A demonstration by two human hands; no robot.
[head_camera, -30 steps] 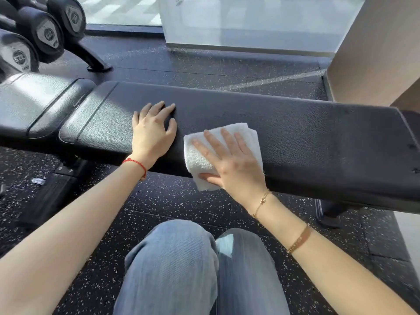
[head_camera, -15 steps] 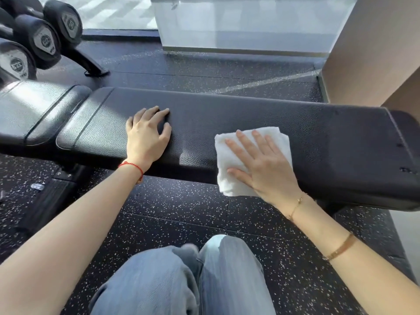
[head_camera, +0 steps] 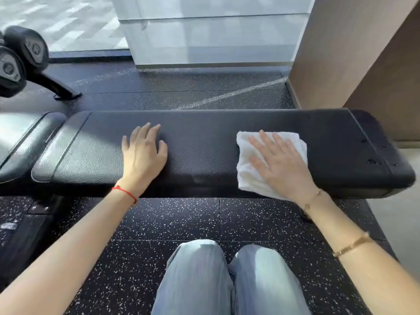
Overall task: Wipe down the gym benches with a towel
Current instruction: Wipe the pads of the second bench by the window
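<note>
A long black padded gym bench (head_camera: 204, 142) runs across the view in front of my knees. A folded white towel (head_camera: 246, 178) lies on the right part of its pad and hangs a little over the near edge. My right hand (head_camera: 279, 164) lies flat on the towel with straight, spread fingers, pressing it onto the pad. Further left on the bare pad my left hand (head_camera: 142, 155) rests flat with its fingers straight.
The bench's second, shorter pad (head_camera: 25, 142) adjoins at the left. Black dumbbells on a rack (head_camera: 20, 57) stand at the far left. A brown wall (head_camera: 354, 55) rises right behind the bench's right end. Speckled black rubber floor (head_camera: 181, 223) lies below, my jeans-clad knees (head_camera: 227, 280) over it.
My right hand has slid the towel along the pad to the right, away from my left hand. The left hand has stayed in place on the pad.
</note>
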